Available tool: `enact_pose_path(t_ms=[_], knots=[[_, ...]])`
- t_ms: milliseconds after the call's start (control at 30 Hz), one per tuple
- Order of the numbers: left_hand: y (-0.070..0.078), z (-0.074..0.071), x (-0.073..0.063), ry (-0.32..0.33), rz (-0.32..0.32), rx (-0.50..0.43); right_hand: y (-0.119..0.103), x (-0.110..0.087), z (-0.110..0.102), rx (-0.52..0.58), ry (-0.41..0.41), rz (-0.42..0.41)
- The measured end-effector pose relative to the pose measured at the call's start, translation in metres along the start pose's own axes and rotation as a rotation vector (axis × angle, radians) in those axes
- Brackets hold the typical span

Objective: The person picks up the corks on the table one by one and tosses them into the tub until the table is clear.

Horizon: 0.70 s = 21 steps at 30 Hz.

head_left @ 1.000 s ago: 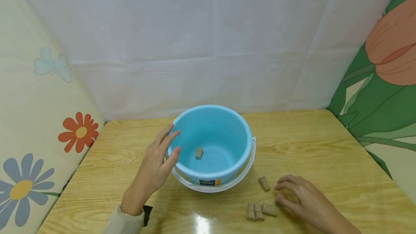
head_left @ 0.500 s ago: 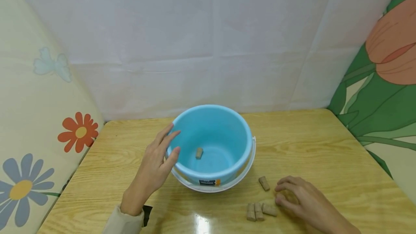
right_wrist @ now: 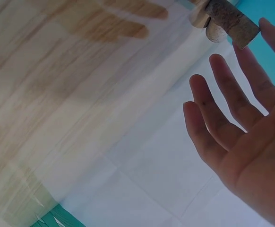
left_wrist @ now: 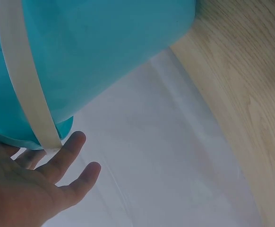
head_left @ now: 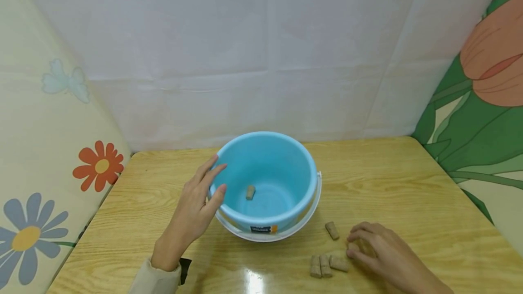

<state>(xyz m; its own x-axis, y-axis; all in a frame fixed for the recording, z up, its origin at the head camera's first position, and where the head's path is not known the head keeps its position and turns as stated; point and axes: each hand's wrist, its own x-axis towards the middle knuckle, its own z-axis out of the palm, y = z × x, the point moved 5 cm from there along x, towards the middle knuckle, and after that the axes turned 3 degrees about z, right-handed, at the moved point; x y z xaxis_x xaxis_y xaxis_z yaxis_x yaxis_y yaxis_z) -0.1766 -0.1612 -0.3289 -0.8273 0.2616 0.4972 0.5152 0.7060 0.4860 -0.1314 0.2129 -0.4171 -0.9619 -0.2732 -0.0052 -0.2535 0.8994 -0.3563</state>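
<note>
A light blue bucket [head_left: 265, 137] with a white handle [head_left: 263, 238] stands mid-table, one cork [head_left: 250, 193] lying on its floor. At its left rim rests my left hand [head_left: 192, 212], fingers loosely spread, thumb and a finger reaching over the rim. In the left wrist view those fingers touch the rim near the handle. My right hand [head_left: 382, 251] is low over the table, right of the loose corks. The right wrist view shows a cork [right_wrist: 234, 22] pinched at its end between thumb and index finger; from above the fingers mostly hide it.
Three corks [head_left: 325, 266] lie together at the table's front, left of my right hand. A single cork [head_left: 332, 230] lies between them and the bucket. White cloth [head_left: 265, 58] hangs behind the wooden table [head_left: 380, 180], with flower-printed panels on both sides.
My right hand has shifted very slightly to the right. The left hand, the bucket and the loose corks have stayed where they were.
</note>
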Motion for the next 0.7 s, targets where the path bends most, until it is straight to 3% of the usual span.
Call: enact_pose_path(t_ms=[533,700], knots=[[-0.0001,-0.0005,0.0001,0.004,0.001,-0.004,-0.0034,-0.0028,-0.0053,-0.05,0.1,-0.031],[0.0004,-0.0005,0.0001,0.002,0.0,-0.004,-0.0093,-0.0035,-0.0097,-0.073,0.195,-0.089]])
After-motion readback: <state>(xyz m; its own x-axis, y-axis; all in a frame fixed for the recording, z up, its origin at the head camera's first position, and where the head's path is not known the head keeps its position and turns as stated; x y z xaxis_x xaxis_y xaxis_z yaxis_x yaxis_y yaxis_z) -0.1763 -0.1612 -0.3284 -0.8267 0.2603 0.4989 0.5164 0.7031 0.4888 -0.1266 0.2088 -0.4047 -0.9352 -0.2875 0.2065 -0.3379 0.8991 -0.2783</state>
